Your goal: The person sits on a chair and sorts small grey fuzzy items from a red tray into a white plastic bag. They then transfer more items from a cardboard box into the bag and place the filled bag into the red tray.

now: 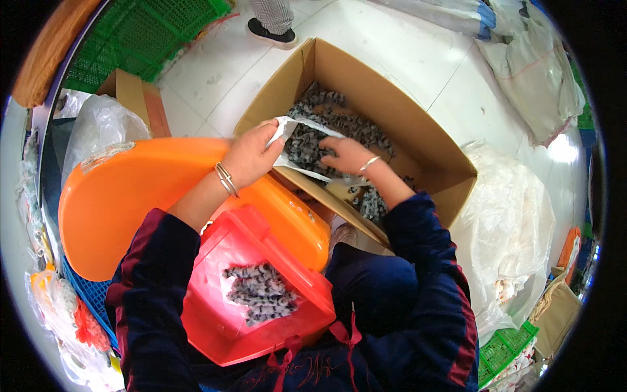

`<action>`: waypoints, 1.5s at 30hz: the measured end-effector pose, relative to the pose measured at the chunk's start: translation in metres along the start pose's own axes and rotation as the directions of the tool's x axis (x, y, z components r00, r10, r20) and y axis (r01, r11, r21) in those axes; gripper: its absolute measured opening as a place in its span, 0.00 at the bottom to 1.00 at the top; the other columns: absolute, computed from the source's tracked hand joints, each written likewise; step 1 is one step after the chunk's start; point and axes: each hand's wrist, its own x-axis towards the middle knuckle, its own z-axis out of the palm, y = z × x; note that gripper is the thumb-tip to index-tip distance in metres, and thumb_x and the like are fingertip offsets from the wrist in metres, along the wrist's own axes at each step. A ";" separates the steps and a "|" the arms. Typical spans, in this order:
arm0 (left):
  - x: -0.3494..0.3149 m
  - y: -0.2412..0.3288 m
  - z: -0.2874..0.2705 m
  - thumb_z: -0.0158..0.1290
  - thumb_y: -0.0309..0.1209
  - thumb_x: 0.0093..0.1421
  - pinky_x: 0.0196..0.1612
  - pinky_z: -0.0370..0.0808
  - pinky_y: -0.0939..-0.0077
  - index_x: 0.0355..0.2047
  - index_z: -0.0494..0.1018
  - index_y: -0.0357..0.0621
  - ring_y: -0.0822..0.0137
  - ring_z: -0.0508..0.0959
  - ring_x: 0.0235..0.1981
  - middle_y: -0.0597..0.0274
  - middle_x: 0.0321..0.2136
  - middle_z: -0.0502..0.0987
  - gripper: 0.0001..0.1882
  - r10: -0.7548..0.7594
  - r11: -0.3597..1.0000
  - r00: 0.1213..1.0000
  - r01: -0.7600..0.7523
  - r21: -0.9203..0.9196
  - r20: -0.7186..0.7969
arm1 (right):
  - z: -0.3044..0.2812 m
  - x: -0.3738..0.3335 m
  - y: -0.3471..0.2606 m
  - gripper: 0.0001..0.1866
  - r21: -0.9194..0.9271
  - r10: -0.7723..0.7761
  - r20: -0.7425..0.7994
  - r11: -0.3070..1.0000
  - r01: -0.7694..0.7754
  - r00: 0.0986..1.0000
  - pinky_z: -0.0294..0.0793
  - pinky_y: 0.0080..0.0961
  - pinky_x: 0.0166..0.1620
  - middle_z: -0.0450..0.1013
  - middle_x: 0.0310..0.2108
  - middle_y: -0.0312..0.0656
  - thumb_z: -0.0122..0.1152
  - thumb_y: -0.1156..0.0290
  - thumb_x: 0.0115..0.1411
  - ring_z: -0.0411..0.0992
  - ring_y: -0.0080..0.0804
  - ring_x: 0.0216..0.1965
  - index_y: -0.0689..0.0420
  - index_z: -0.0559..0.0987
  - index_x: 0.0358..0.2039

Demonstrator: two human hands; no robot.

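1 white bag (282,161) over the near-left edge of cardboard box (392,95); mouth up, long axis unclear. Left hand (251,153) pinches its left rim, forearm angled far-right. Right hand (348,157) points far-left, fingers curled at grey-black fluffy pieces (304,146); grip can't be told.

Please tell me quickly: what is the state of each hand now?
Left hand: closed, holding the white bag by its edge.
Right hand: fingers bent at the grey-black fluffy pieces; its grip cannot be told.

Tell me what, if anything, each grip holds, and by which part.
Left grip: a white bag, by its rim. Right grip: at the bag's mouth, by grey-black fuzzy pieces; whether it holds any cannot be told.
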 end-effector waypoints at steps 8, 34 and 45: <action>-0.013 -0.009 0.015 0.46 0.31 0.66 0.50 0.72 0.64 0.48 0.66 0.31 0.48 0.75 0.47 0.41 0.56 0.68 0.16 0.254 0.952 0.959 -0.225 0.207 -0.128 | -0.031 -0.114 0.164 0.30 0.255 0.619 -0.394 0.784 -0.567 0.679 0.73 0.38 0.50 0.75 0.47 0.59 0.56 0.52 0.61 0.74 0.54 0.47 0.66 0.73 0.52; -0.003 -0.022 0.026 0.43 0.32 0.68 0.33 0.75 0.74 0.47 0.68 0.33 0.70 0.77 0.24 0.52 0.47 0.75 0.15 0.135 0.981 0.954 -0.092 0.170 -0.267 | 0.149 -0.117 0.093 0.26 -0.260 0.638 0.019 0.746 -0.613 0.769 0.77 0.44 0.41 0.75 0.39 0.55 0.65 0.56 0.49 0.76 0.53 0.40 0.60 0.73 0.43; 0.008 -0.012 0.011 0.42 0.39 0.69 0.21 0.70 0.84 0.35 0.67 0.42 0.76 0.76 0.19 0.64 0.41 0.77 0.13 -0.193 0.756 0.979 0.190 -0.626 0.065 | 0.018 -0.110 0.111 0.19 0.325 0.555 -0.396 0.830 -0.453 0.732 0.75 0.34 0.40 0.78 0.30 0.50 0.67 0.67 0.46 0.77 0.43 0.31 0.63 0.80 0.38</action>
